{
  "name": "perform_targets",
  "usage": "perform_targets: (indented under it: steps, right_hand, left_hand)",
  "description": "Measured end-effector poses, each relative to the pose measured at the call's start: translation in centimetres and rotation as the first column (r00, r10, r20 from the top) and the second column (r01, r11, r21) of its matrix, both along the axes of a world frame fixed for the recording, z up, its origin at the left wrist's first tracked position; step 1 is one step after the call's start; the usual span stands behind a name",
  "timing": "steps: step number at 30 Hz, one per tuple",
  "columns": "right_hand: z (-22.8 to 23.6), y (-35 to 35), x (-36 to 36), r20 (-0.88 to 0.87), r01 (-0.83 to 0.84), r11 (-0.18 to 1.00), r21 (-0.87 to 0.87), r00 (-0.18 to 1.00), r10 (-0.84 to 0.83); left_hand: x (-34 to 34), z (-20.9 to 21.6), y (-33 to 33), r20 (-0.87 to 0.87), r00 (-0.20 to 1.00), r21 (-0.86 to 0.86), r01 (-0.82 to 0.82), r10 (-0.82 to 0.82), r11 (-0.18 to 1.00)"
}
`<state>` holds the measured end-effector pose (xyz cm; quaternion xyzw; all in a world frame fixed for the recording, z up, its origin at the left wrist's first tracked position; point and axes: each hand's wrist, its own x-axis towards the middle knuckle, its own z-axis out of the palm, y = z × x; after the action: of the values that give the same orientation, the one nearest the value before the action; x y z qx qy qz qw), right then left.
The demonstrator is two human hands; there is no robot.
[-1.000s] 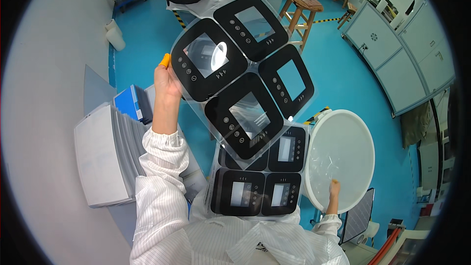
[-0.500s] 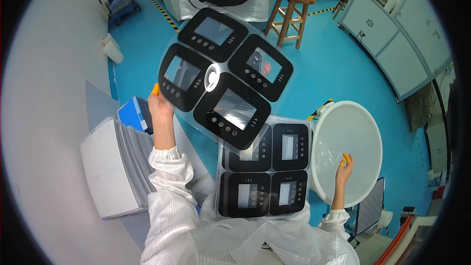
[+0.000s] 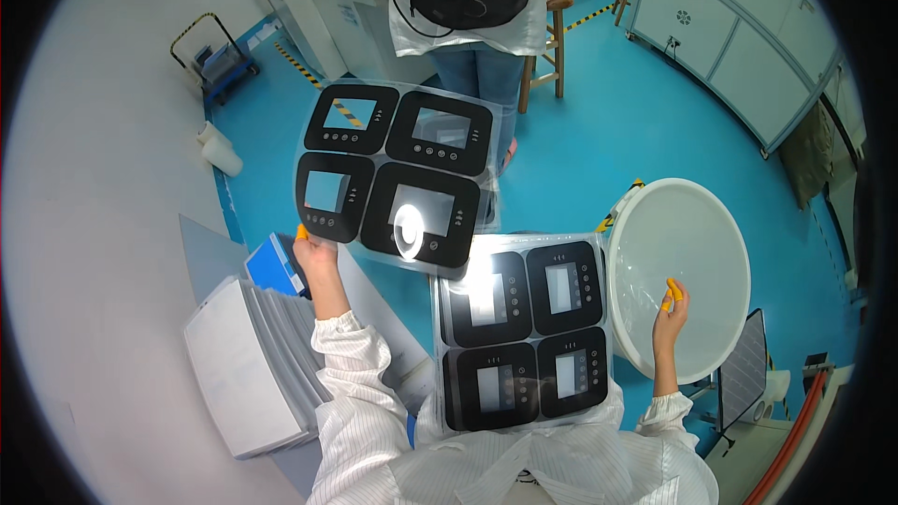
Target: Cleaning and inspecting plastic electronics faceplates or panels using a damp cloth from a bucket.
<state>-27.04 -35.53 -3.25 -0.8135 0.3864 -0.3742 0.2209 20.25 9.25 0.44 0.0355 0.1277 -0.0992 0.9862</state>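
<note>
My left hand (image 3: 317, 253), an orange cover on a fingertip, grips the lower left edge of a clear film sheet (image 3: 381, 161). That sheet carries black panel overlays with clear windows and rows of icons, and is raised and tilted; a ring-shaped glare shows on it. On my lap lies a stack of similar overlay sheets (image 3: 527, 342), with a bright reflection at its upper left. My right hand (image 3: 670, 311), also with orange finger covers, is over the round white bin (image 3: 613, 295). Its fingers are curled together; what they hold, if anything, I cannot make out.
A tall stack of sheets (image 3: 245, 365) and a blue box (image 3: 274, 266) stand at my left. A person in a white coat (image 3: 468, 37) stands ahead, beside a wooden stool (image 3: 552, 47). A dark flat panel (image 3: 742, 369) leans right of the bin. Grey cabinets (image 3: 720, 47) stand far right.
The raised sheet has turned to lie straighter and moved lower and left in the view. The view has shifted, showing more of the person ahead. My right hand stays over the bin.
</note>
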Motion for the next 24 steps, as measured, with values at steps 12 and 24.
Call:
perform_targets:
  steps: [12, 24]
  right_hand:
    - [1.4, 1.5, 0.6, 0.027, -0.041, 0.999, -0.004, 0.999, 0.041]
    - [2.0, 2.2, 1.4, 0.029, -0.040, 0.999, 0.023, 0.999, 0.039]
  left_hand:
    - [4.0, -3.3, -9.5, -0.209, 0.935, 0.164, -0.255, 0.286, 0.953]
    - [-2.3, -2.9, -8.0, 0.112, 0.981, 0.744, -0.190, 0.161, 0.641]
